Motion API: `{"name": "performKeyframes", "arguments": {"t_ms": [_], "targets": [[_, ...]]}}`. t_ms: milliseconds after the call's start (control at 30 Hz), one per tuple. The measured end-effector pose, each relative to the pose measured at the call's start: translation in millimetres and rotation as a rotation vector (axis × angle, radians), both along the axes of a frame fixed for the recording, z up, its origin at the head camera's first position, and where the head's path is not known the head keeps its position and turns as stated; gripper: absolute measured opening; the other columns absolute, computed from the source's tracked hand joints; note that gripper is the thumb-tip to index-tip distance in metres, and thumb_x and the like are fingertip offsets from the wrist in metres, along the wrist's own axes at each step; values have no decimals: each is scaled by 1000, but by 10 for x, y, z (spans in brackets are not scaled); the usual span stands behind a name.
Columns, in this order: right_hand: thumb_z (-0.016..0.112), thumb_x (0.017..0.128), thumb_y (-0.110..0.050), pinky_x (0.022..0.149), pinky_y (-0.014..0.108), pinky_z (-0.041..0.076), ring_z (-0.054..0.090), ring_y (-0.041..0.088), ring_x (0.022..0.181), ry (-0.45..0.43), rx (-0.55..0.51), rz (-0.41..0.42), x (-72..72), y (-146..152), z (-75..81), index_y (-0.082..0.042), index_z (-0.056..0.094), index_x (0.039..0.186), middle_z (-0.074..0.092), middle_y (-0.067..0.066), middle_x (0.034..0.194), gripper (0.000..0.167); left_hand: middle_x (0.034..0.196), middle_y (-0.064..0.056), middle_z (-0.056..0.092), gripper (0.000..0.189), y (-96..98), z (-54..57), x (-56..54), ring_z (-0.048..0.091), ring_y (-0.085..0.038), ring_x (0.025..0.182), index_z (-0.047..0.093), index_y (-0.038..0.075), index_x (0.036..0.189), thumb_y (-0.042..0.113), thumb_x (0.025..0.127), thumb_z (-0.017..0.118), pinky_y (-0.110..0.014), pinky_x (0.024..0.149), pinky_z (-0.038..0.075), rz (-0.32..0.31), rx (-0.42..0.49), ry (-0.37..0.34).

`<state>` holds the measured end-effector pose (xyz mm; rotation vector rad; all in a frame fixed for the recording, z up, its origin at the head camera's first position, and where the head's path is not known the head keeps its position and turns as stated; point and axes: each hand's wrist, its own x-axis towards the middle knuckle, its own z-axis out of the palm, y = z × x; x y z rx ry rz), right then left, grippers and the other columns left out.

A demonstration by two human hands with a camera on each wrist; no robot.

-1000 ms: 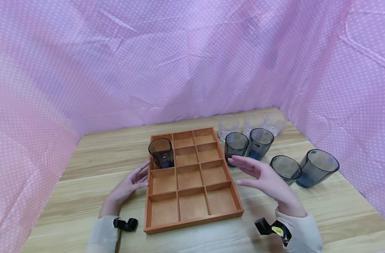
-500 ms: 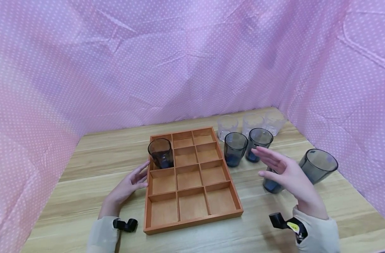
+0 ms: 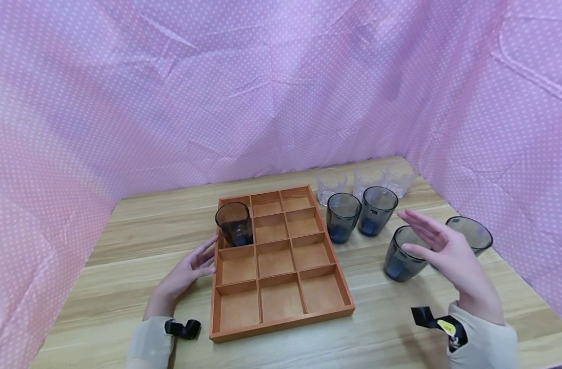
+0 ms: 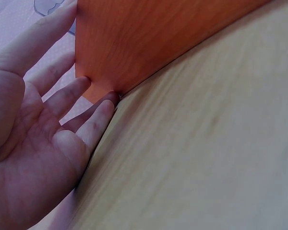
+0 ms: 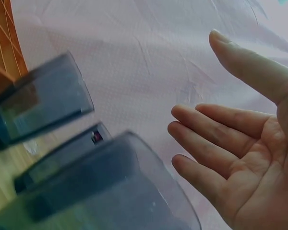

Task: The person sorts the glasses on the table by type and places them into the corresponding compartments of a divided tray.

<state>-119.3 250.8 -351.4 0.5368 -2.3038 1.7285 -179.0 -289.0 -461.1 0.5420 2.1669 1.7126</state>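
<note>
My left hand [image 3: 186,274] rests its fingertips against the left wall of a wooden divided tray [image 3: 283,326]; the left wrist view shows relaxed fingers touching that wooden side [image 4: 134,43]. One dark tinted drinking glass [image 3: 235,225] stands in the tray's left column, second compartment from the back. Over on the right, my right hand [image 3: 452,256] hovers beside a grey tinted glass [image 3: 400,261], fingers extended, thumb apart, holding nothing. In the right wrist view the open palm faces the large near glass [image 5: 110,191]. Another grey glass [image 3: 472,233] is partly hidden behind this hand.
Two more grey glasses, one [image 3: 343,220] by the tray's right edge and one [image 3: 378,211] beside it, stand upright. Behind them are three clear glasses [image 3: 330,188] at the table's back right. Pink dotted cloth [image 3: 272,92] hangs around the wooden table [image 3: 101,287].
My right hand has moved rightward from beside the tray, past the two middle grey glasses, to the grey glass farther right. My left hand and the tray have stayed in place.
</note>
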Motion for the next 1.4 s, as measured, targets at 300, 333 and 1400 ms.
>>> {"name": "performKeyframes", "arguments": {"t_ms": [300,333,1400], "targets": [[64,81,18,99,4,37,52,-8,124,-24,-96,-7,8,166,-69,1,42,143,59,-14,136,68,157,-33,7,77,-5,-4,11,23,-38,144,12,7,156,7,94,59,-10,100,36,-5,19,2],[63,81,18,99,4,37,51,-8,124,-22,-105,-3,6,182,-79,1,42,144,58,-14,137,69,158,-33,7,77,-5,-6,12,28,-28,143,13,8,156,7,94,60,-10,100,36,-1,21,-3],[59,79,24,97,5,38,50,-7,125,-60,-159,142,-3,433,-515,-3,35,147,57,-14,136,78,159,-30,8,78,-15,22,7,36,-2,135,10,9,156,8,95,59,-10,100,36,-14,26,-11]]}}
